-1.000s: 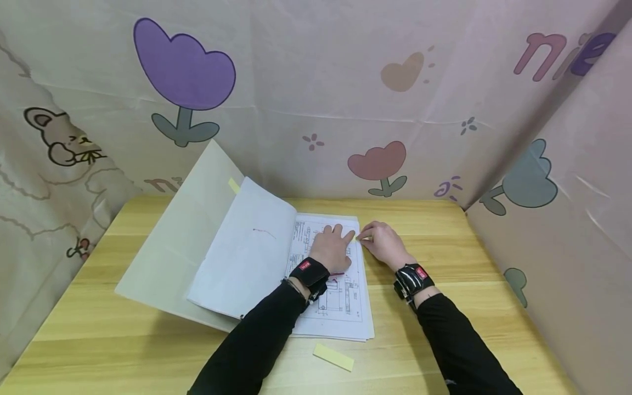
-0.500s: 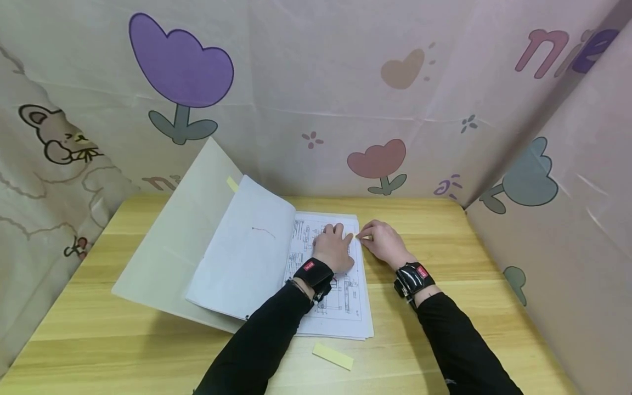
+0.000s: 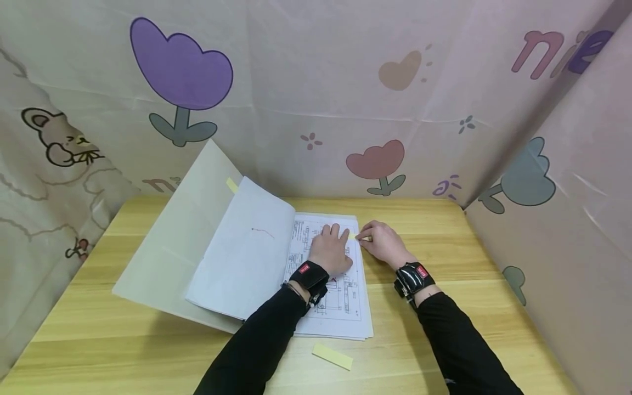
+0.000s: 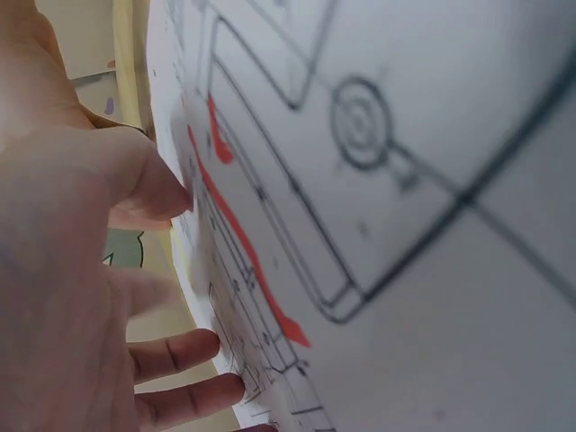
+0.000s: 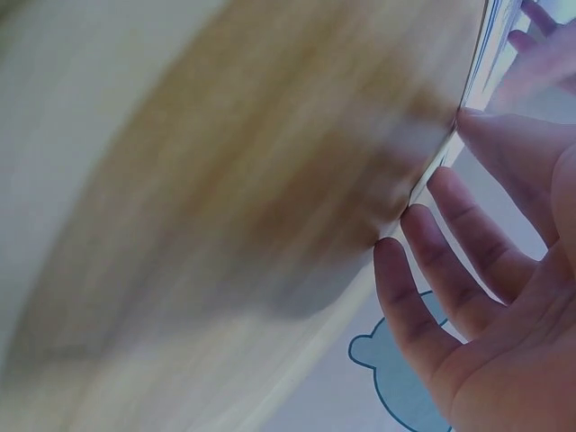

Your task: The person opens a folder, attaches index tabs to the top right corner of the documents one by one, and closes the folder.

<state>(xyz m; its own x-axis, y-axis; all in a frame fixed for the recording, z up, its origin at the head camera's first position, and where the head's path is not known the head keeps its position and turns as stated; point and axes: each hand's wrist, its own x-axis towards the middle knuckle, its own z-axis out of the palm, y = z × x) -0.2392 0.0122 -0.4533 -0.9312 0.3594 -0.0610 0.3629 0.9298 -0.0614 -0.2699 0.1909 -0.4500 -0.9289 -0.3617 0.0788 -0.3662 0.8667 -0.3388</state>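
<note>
Drawing sheet: lying face up on the desk and showing black line drawings; red marks are running across them in the left wrist view.
Left hand: you are resting it on the upper part of the drawing sheet, fingers spread.
Right hand: you are holding it at the right edge of the drawing sheet, thumb and forefinger pinching a yellow tab; the remaining fingers are extending apart from one another.
Tab position: the yellow tab is overlapping the upper right edge of the drawing sheet, between your hands.
Loose strip: yellow, lying on the desk just off the near edge of the drawing sheet.
Turned page: sloping upward from the left side of the drawing sheet and bearing a thin reddish line.
Cover: pale, standing open at a slant, farther left of the drawing sheet.
Cloth: hanging behind the drawing sheet, displaying printed flowers.
</note>
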